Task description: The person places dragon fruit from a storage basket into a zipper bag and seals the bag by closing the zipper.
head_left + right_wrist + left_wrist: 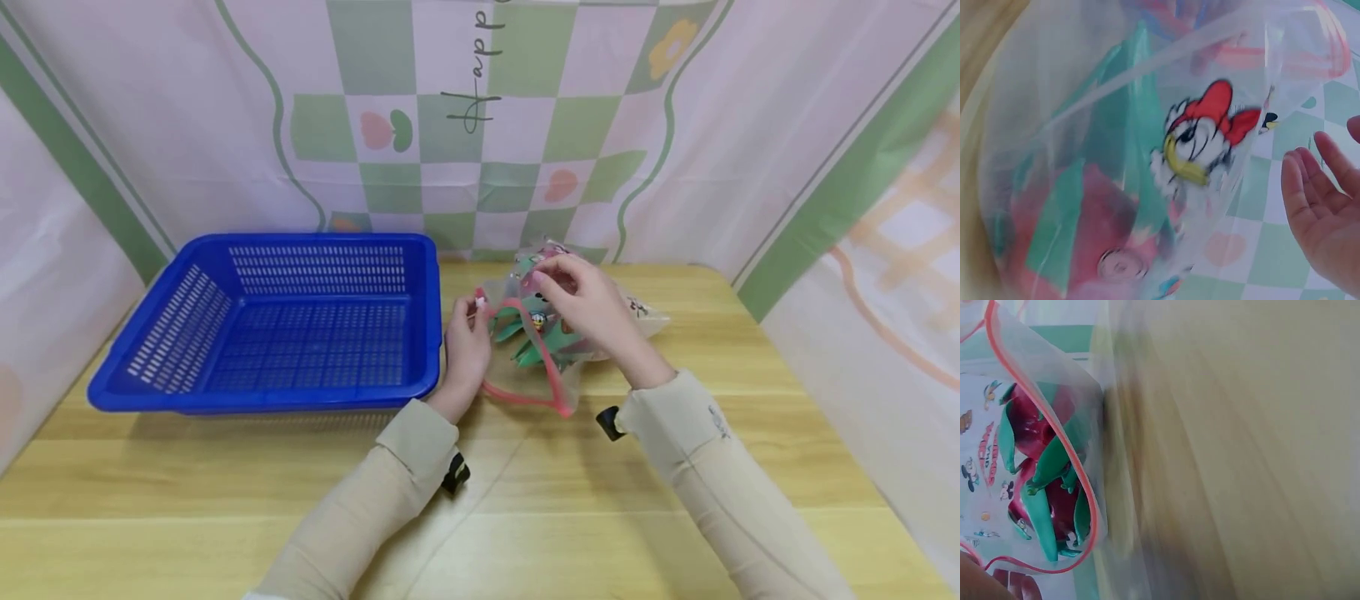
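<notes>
A clear zip bag (557, 382) with a pink rim and cartoon prints lies on the table, its mouth gaping towards the near side. Inside it are dragon fruits (1030, 428), glossy red with green leaf tips; they look like models. My left hand (467, 348) pinches the bag's rim at its left corner. Above the bag hovers my right hand (596, 308), fingers loosely bent. Seen from the right wrist, those fingers (1322, 181) hold nothing and stand apart from the plastic. The left fingertips are mostly cut off in the left wrist view.
A blue slotted plastic basket (262, 402) stands on the wooden table (510, 533), left of the bag and close to my left hand. A patterned cloth (442, 75) hangs behind the table and along both sides.
</notes>
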The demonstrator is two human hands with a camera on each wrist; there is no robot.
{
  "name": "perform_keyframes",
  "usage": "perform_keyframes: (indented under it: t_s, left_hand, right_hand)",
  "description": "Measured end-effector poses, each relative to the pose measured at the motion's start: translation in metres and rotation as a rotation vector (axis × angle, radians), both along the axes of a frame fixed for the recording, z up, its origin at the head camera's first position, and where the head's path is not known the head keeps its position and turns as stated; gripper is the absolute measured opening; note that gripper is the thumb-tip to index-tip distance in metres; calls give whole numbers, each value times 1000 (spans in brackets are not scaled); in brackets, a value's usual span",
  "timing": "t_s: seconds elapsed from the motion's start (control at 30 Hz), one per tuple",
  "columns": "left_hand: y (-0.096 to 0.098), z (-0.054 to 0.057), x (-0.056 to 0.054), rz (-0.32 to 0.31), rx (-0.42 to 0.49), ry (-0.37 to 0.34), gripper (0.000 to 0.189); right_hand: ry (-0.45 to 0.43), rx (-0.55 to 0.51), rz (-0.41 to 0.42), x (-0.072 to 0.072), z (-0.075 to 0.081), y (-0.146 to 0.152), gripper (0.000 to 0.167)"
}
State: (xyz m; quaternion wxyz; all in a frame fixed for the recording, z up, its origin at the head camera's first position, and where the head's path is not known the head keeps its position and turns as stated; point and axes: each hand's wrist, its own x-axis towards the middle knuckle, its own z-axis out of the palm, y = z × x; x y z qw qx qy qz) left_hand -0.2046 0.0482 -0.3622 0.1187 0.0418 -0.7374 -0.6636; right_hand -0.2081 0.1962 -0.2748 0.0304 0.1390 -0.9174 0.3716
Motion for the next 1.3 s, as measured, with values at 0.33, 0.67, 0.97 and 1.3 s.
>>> perform_keyframes:
  t_s: [0.33, 0.67, 0.97, 1.3]
  left_hand:
    - [0, 1, 0, -66, -31, 67, 23]
    - [1, 1, 2, -86, -29, 32, 27]
    - [6, 1, 3, -87, -5, 18, 31]
    - [7, 6, -1, -59, -58, 21, 29]
  right_hand:
    - [-31, 167, 154, -17, 7, -22, 33]
    - [-113, 213, 168, -25, -4, -21, 28]
    - [27, 207, 156, -25, -16, -26, 13]
    - [101, 207, 39, -29, -19, -32, 15]
